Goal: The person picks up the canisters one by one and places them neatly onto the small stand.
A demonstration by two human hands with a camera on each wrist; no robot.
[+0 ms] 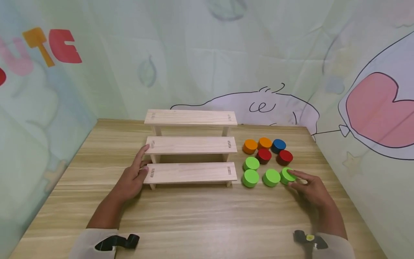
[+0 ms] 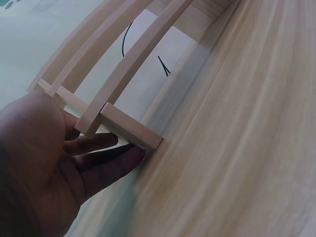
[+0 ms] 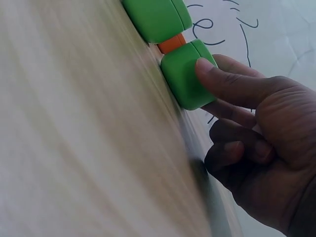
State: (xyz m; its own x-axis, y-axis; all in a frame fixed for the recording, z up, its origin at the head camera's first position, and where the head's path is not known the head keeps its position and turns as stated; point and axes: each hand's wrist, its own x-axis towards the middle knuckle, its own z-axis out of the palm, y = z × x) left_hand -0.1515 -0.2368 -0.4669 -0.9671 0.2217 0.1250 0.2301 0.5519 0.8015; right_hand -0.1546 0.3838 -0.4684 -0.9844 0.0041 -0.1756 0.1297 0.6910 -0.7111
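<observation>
A three-tier wooden stand (image 1: pixel 191 144) of pale boards stands mid-table. At its left end, my left hand (image 1: pixel 130 181) grips the side, with the thumb at the lowest board and the index finger reaching the middle one. In the left wrist view its other fingers (image 2: pixel 113 170) lie against the stand's leg (image 2: pixel 131 128). My right hand (image 1: pixel 313 190) pinches a green cylinder (image 1: pixel 286 176) between thumb and fingers, at the right end of the front row. In the right wrist view this green cylinder (image 3: pixel 185 79) has a seam near its top and sits at the table surface.
More green cylinders (image 1: pixel 271 177) lie between the stand and my right hand. Behind them are two red cylinders (image 1: pixel 263 156), two orange cylinders (image 1: pixel 250 146) and a blue cylinder (image 1: pixel 278 145). A printed cloth (image 1: pixel 194 64) hangs around the wooden table (image 1: pixel 200 219).
</observation>
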